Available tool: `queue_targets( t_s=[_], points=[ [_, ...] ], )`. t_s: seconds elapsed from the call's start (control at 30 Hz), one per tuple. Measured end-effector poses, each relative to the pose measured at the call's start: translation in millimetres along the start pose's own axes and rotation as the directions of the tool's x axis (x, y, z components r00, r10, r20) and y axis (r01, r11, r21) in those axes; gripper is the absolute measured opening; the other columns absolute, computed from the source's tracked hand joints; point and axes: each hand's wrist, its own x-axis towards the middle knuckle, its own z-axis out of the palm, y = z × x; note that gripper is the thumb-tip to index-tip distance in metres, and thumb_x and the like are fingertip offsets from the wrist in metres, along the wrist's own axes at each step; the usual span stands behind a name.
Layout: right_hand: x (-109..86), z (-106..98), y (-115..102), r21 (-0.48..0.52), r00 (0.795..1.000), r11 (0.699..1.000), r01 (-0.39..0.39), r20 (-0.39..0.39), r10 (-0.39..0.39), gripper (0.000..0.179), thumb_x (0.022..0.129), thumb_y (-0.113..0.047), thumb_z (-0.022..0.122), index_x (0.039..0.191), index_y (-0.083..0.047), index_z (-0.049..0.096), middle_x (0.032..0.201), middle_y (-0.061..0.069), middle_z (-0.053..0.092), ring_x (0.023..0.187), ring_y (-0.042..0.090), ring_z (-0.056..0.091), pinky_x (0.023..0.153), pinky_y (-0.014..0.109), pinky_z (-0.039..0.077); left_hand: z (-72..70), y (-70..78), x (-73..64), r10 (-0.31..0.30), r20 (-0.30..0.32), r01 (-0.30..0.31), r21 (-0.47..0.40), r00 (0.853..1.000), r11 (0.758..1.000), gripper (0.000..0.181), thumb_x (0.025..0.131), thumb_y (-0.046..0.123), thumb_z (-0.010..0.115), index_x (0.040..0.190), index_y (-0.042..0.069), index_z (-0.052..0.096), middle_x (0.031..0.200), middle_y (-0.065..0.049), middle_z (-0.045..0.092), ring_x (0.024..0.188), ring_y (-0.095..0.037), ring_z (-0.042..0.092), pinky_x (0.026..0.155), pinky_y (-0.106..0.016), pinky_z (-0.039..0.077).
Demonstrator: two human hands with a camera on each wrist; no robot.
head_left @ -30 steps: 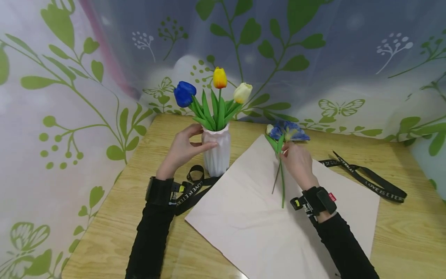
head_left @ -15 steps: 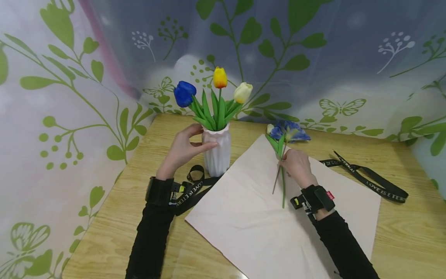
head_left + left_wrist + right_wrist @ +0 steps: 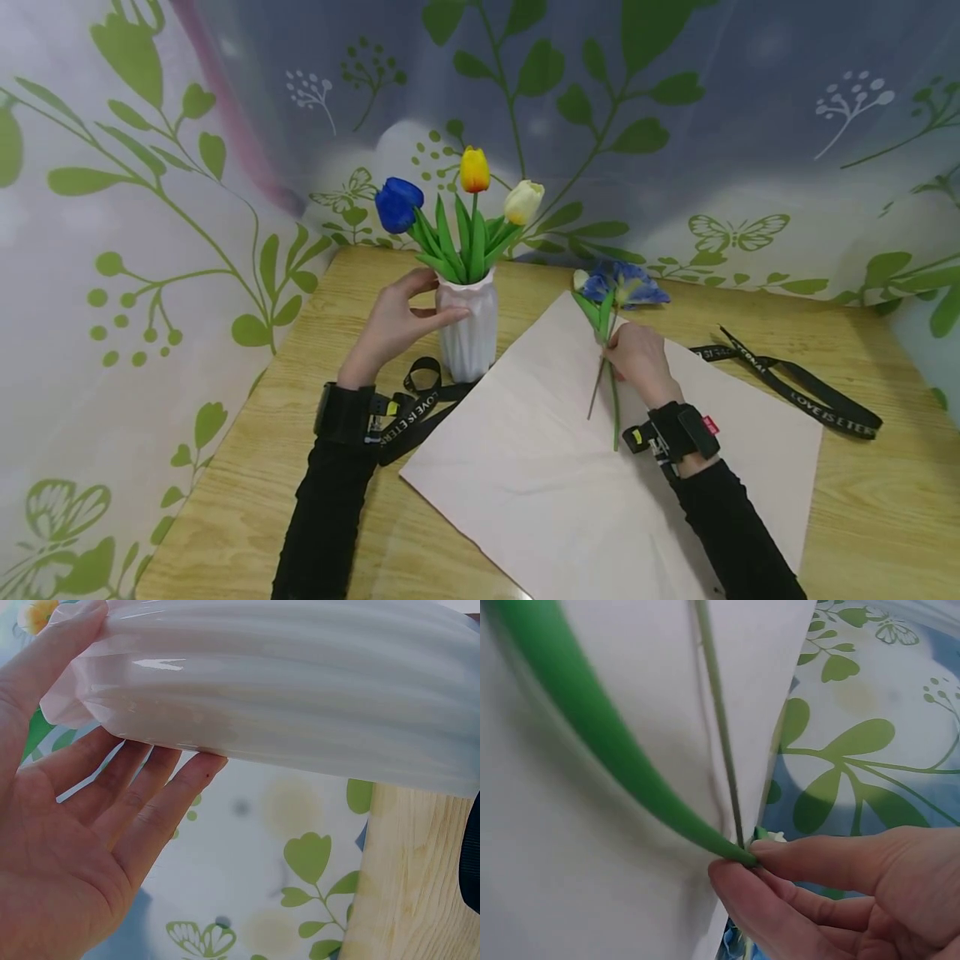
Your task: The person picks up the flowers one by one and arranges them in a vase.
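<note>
A white ribbed vase (image 3: 471, 329) holds a blue tulip (image 3: 399, 205), a yellow-and-red tulip (image 3: 475, 170) and a white tulip (image 3: 523, 202) among green leaves. My left hand (image 3: 396, 323) holds the vase near its neck, thumb on one side and fingertips on the other. Over the pale paper, my right hand (image 3: 641, 360) pinches the green stem (image 3: 622, 757) of a tulip between thumb and fingers. That tulip's pale head (image 3: 581, 279) lies at the paper's far corner beside a blue flower (image 3: 630, 285). A thinner stem (image 3: 721, 720) runs alongside, meeting the green one at the fingertips.
The pale wrapping paper (image 3: 525, 500) lies spread over the middle of the wooden table (image 3: 885, 500). Black lettered ribbon (image 3: 832, 412) curls to its right, and more ribbon (image 3: 420, 421) lies by the vase's foot. A leaf-printed cloth (image 3: 712, 167) stands behind.
My right hand has slid a little down the stem, nearer to me. The green stem's lower end has shifted slightly right. The left hand and vase stay in place.
</note>
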Motion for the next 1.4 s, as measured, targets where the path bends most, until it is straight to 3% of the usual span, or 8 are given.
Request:
queue_targets(
  t_s=[0.17, 0.33, 0.77, 1.17, 1.4],
  points=[
    [-3.5, -1, -2, 0.005, 1.000, 1.000, -0.010, -0.002, 0.010, 0.020, 0.097, -0.005, 0.064, 0.108, 0.010, 0.071, 0.078, 0.016, 0.073, 0.053, 0.017, 0.066, 0.069, 0.038, 0.058, 2.3, 1.1, -0.7, -0.011, 0.004, 0.011, -0.006, 1.000, 1.000, 0.061, 0.089, 0.026, 0.081, 0.144, 0.014, 0.056, 0.138, -0.009, 0.059, 0.128, -0.026, 0.056, 0.096, -0.046, 0.057],
    [-8.4, -4, -7, 0.046, 1.000, 0.999, -0.029, -0.008, 0.030, 0.020, 0.099, -0.008, 0.063, 0.110, 0.008, 0.068, 0.098, 0.022, 0.073, 0.059, 0.019, 0.068, 0.060, 0.031, 0.055, 2.9, 1.0, 0.0, -0.014, 0.000, 0.014, 0.002, 1.000, 1.000, 0.062, 0.089, 0.024, 0.081, 0.144, 0.013, 0.056, 0.139, -0.010, 0.058, 0.129, -0.027, 0.055, 0.096, -0.047, 0.057],
    [-23.9, -17, -26, 0.104, 0.992, 0.991, 0.083, -0.107, -0.072, 0.017, 0.100, -0.010, 0.063, 0.109, 0.004, 0.067, 0.093, 0.019, 0.071, 0.060, 0.019, 0.068, 0.052, 0.028, 0.049, 2.6, -0.4, -0.8, 0.010, -0.013, -0.010, 0.011, 1.000, 1.000, 0.061, 0.089, 0.023, 0.081, 0.144, 0.014, 0.056, 0.138, -0.007, 0.059, 0.127, -0.027, 0.055, 0.094, -0.047, 0.058],
    [-41.1, -28, -49, 0.120, 0.946, 0.973, 0.198, -0.283, -0.157, 0.018, 0.099, -0.013, 0.065, 0.111, 0.000, 0.068, 0.092, 0.016, 0.072, 0.063, 0.022, 0.070, 0.050, 0.027, 0.048, 0.3, -3.4, -0.9, 0.034, -0.014, -0.034, 0.010, 0.999, 0.999, 0.062, 0.089, 0.022, 0.081, 0.144, 0.014, 0.056, 0.137, -0.007, 0.060, 0.125, -0.026, 0.056, 0.093, -0.047, 0.059],
    [-51.0, -36, -58, 0.127, 0.901, 0.957, 0.261, -0.388, -0.194, 0.016, 0.099, -0.012, 0.066, 0.109, 0.000, 0.068, 0.091, 0.016, 0.072, 0.064, 0.025, 0.070, 0.047, 0.028, 0.048, 0.2, -2.0, -0.8, 0.025, -0.007, -0.025, 0.004, 1.000, 1.000, 0.061, 0.089, 0.023, 0.081, 0.144, 0.015, 0.057, 0.137, -0.008, 0.060, 0.126, -0.026, 0.056, 0.094, -0.048, 0.058]
  ],
)
